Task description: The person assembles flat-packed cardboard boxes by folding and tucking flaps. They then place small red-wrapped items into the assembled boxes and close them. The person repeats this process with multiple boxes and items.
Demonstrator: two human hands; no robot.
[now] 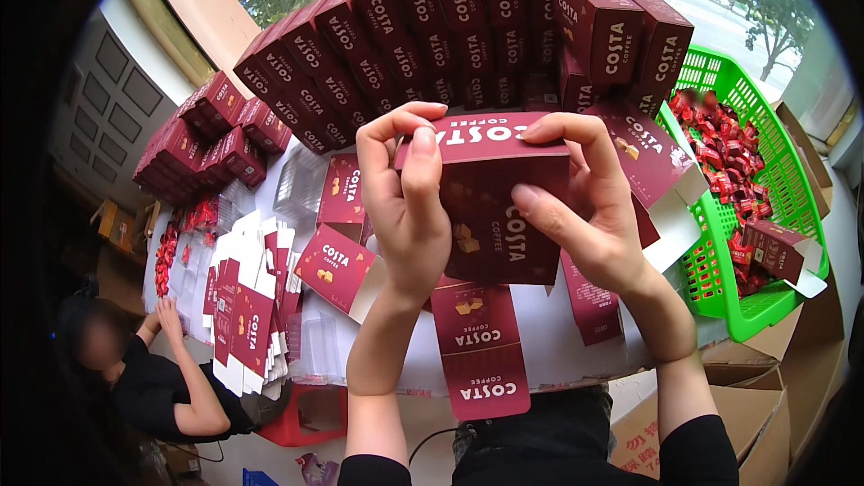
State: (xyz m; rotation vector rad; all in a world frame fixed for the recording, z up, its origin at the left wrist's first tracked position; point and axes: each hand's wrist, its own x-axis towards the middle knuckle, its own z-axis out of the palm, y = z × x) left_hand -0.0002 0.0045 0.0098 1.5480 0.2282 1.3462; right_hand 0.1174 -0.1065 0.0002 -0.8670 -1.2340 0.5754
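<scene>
Left hand (407, 216) and right hand (589, 207) grip glossy maroon carton (499, 207).

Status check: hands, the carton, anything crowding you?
Left hand and right hand both gripping the dark red carton. Carton raised above the table. Flat carton blanks underneath, green basket at right, nothing blocking.

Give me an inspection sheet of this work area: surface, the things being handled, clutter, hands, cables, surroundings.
Surface: white table, mostly covered.
Job's things: dark red carton held up in both hands.
Clutter: flat carton blanks; row of finished boxes; green basket of red-wrapped sweets.
Hands: left hand and right hand both grip the carton.
Cables: dark cable near the lap.
Surroundings: another person lower left; cardboard boxes; trees beyond window.
</scene>
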